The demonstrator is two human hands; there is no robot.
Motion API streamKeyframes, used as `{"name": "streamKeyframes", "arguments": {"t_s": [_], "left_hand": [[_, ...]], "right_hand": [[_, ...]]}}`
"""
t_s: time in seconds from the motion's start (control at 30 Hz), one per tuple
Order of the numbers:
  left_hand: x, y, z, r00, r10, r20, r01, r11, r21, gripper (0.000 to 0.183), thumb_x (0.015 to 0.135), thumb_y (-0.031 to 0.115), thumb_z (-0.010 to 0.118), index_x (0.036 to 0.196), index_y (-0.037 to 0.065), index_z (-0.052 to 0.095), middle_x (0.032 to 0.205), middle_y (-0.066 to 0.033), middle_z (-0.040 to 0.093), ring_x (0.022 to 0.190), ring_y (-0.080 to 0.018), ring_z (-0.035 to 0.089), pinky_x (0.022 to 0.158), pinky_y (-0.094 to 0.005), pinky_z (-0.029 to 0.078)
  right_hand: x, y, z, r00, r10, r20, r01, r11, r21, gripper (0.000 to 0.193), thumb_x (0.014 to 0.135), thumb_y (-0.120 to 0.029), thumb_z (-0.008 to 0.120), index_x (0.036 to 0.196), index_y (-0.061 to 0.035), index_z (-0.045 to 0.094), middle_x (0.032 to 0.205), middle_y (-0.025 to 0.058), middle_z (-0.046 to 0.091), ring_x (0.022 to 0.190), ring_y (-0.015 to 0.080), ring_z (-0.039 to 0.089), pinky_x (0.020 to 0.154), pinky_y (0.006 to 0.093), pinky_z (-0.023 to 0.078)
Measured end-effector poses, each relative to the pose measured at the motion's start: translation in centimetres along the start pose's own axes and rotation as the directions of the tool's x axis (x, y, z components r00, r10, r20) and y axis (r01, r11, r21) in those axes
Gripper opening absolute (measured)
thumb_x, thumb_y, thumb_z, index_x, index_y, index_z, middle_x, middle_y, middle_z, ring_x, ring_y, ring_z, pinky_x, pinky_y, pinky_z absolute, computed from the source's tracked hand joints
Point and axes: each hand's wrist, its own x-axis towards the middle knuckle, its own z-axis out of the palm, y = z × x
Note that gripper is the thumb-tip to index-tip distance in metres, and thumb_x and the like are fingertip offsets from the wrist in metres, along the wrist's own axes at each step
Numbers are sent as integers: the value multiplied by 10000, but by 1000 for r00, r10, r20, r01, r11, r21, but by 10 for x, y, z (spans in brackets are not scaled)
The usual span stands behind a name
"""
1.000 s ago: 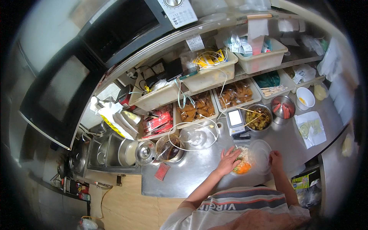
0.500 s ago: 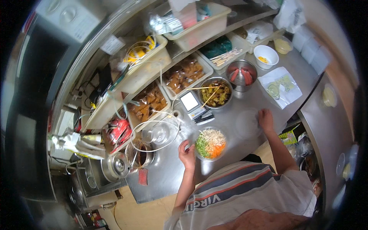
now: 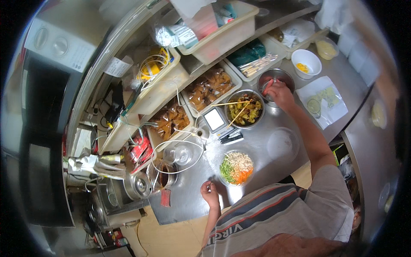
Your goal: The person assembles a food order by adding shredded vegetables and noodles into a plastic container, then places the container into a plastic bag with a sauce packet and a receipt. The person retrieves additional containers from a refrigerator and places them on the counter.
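My right hand (image 3: 280, 92) reaches into a steel bowl (image 3: 291, 79), its fingers closed on a reddish elongated piece (image 3: 268, 87); the fingertips are partly hidden. My left hand (image 3: 209, 193) is curled above the counter near its front edge; what it holds, if anything, cannot be made out. Beside it stands a clear round bowl of food (image 3: 236, 168): pale shreds, green slices and orange shreds in separate sections. To its right lies a clear round lid or shallow container (image 3: 283, 144). Chopsticks rest on another steel bowl (image 3: 245, 109) of dark, yellowish-green food.
A digital scale (image 3: 214, 120) sits by the bowls. White bins hold bagged brown food (image 3: 209, 88) and skewers (image 3: 259, 64). A white bowl (image 3: 306, 64) with yellow bits and a plastic bag (image 3: 322, 103) lie right. A white cable (image 3: 201, 154) loops over clear cups.
My right hand has moved from beside the clear lid, up and left into the steel bowl with the reddish pieces. My left hand has drawn slightly away from the food bowl, toward the front edge.
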Motion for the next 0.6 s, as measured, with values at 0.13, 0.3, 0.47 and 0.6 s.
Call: {"name": "streamKeyframes", "arguments": {"t_s": [0.13, 0.3, 0.47, 0.6], "left_hand": [[-13, -27, 3, 997, -69, 32, 70, 997, -34, 78, 756, 15, 605, 833, 9, 602, 970, -106, 535, 879, -198, 530, 758, -300, 441], [-14, 12, 12, 992, 84, 93, -113, 921, 372, 132, 721, 18, 617, 847, -18, 607, 1003, -150, 522, 969, -275, 487, 871, -353, 405], [-16, 6, 11, 983, 156, 98, -183, 888, 421, 126, 716, 31, 625, 837, -3, 629, 1007, -143, 521, 978, -269, 476, 861, -356, 406], [-14, -3, 14, 986, 160, 55, -168, 906, 388, 96, 694, 15, 625, 789, 32, 624, 932, -125, 537, 932, -273, 490, 844, -364, 403]], "right_hand": [[21, -67, 43, 920, 68, 387, -113, 989, 93, 529, 672, -182, 688, 1158, -45, 530, 1149, 120, 518, 1047, 281, 512, 900, 354, 418], [25, -102, 115, 805, 158, 572, -121, 987, -104, 699, 703, -90, 594, 1316, 34, 281, 1292, 195, 362, 1193, 339, 383, 1007, 384, 320], [29, -114, 132, 832, 79, 549, 12, 987, -160, 390, 785, -66, 456, 1163, 31, 454, 1102, 159, 502, 1052, 273, 480, 884, 377, 413], [22, -111, 118, 887, -31, 462, 81, 993, -89, 242, 765, -104, 478, 965, 6, 557, 1014, 134, 549, 990, 261, 513, 832, 383, 436]]}}
